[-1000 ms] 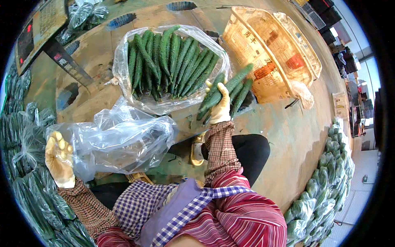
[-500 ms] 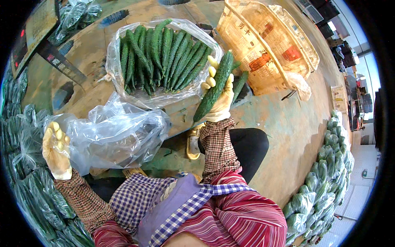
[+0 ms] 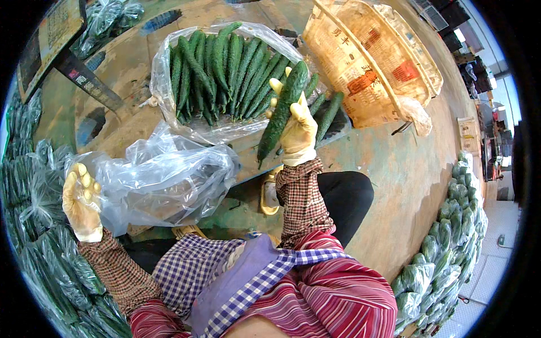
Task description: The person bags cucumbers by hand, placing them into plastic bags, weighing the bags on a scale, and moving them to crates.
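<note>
My right hand (image 3: 300,134), in a pale yellow glove, grips a long bumpy cucumber (image 3: 283,115) tilted upright. Just behind it are a few loose cucumbers (image 3: 328,115) on the dark flat surface. To its left lies an open clear bag (image 3: 163,110) with a row of cucumbers (image 3: 225,73) side by side on it. My gloved left hand (image 3: 83,197) has its fingers curled at the left edge of a crumpled clear plastic bag (image 3: 169,177) and pinches its film. No cucumber shows inside this bag.
A yellow plastic crate (image 3: 360,73) lies tipped at the back right. Bagged cucumbers (image 3: 53,270) are piled along the left, and more bags (image 3: 442,253) line the right. A scale with a post (image 3: 87,84) stands at the far left. My knee (image 3: 346,200) is beside my right arm.
My right hand has shifted slightly left with the cucumber, turning it a little and changing its finger grip. My left hand stays at the crumpled bag. The whole view has shifted slightly.
</note>
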{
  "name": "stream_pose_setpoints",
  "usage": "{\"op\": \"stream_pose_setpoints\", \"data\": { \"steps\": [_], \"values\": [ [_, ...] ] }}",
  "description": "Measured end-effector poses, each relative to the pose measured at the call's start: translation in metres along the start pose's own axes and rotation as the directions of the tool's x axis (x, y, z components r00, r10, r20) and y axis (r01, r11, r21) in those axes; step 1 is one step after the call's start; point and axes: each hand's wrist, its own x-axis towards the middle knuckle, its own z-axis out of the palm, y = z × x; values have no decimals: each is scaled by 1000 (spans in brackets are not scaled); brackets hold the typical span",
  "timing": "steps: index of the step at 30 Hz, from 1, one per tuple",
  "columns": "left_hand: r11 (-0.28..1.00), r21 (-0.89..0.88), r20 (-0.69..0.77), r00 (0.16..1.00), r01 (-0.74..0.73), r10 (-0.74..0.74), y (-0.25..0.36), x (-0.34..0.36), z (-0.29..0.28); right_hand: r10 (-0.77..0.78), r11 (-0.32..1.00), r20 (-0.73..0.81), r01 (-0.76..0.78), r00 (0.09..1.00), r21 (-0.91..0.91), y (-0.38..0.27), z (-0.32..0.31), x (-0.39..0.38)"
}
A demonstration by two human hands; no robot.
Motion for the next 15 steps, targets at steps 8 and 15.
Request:
{"op": "stream_pose_setpoints", "data": {
  "steps": [8,15],
  "values": [
    [996,84,65,997,-42,36,-2,0,21,-243,920,-367,94,898,-380,5,-75,15],
    [988,144,-60,996,-56,65,-8,2,17,-451,-165,-652,-775,609,-609,4,-255,11]
  ]
}}
